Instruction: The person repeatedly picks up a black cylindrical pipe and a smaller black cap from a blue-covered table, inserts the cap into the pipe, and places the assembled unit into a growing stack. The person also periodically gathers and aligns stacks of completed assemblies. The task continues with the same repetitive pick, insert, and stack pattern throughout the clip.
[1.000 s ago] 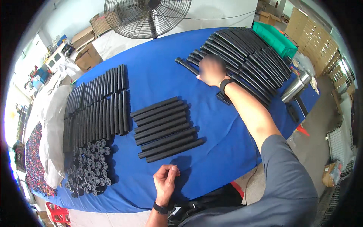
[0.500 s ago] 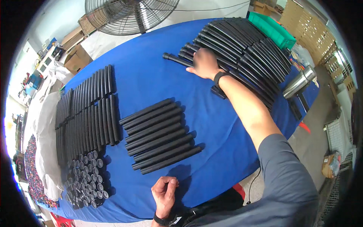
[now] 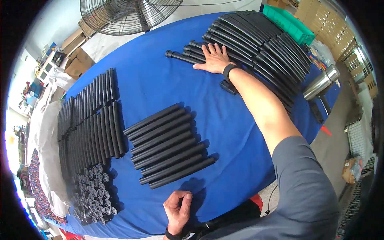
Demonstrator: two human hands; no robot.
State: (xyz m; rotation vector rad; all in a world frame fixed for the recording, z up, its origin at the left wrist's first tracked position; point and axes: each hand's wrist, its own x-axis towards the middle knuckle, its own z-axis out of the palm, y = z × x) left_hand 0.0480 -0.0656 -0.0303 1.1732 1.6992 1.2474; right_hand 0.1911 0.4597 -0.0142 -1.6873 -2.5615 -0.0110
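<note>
My right hand (image 3: 216, 59) lies palm down on the near-left edge of a bundle of black capped tubes (image 3: 240, 36), its fingers spread and open. One black capped tube (image 3: 184, 57) sticks out to the left from beneath this hand. My left hand (image 3: 178, 207) rests at the table's near edge, fingers curled in and thumb against the forefinger; no object shows in it. Just beyond the left hand, several plain black tubes (image 3: 168, 144) lie side by side in a slanting row.
More black tubes (image 3: 90, 128) fill the left of the blue-covered table (image 3: 236, 148), with round black caps (image 3: 96, 196) in front. A green bin (image 3: 288, 25) and a steel flask (image 3: 322, 82) stand at the right. A large fan (image 3: 130, 16) is beyond the far edge.
My right hand has shifted slightly left and up in the view, its fingers now plainly spread over the tubes. The left hand stays curled near the table's edge.
</note>
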